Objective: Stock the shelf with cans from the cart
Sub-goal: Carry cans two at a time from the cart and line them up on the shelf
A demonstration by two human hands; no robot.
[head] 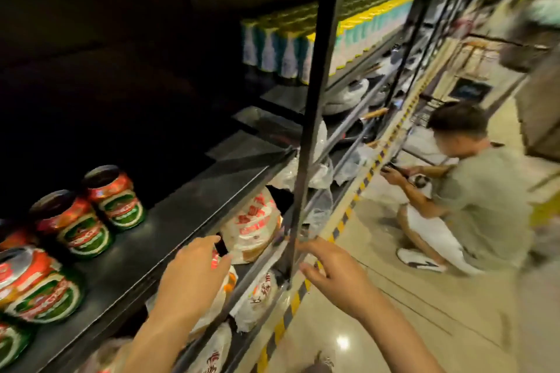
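Head view looks down along a dark shelf point(188, 209) with both hands held out over its front edge. Left hand point(194, 275) has loosely spread fingers and holds nothing; right hand point(330, 272) is likewise relaxed and empty, just beside the black upright post point(306, 142). Red-and-green cans point(88, 221) stand on the shelf, left of the left hand. Bagged goods point(251, 230) lie below, between the hands. Beyond the right hand a person point(472, 200) crouches on the floor point(378, 312).

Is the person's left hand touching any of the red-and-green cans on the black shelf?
Apart. In the head view, the left hand hovers off the black shelf's front edge, with bare shelf between it and the nearest red-and-green can.
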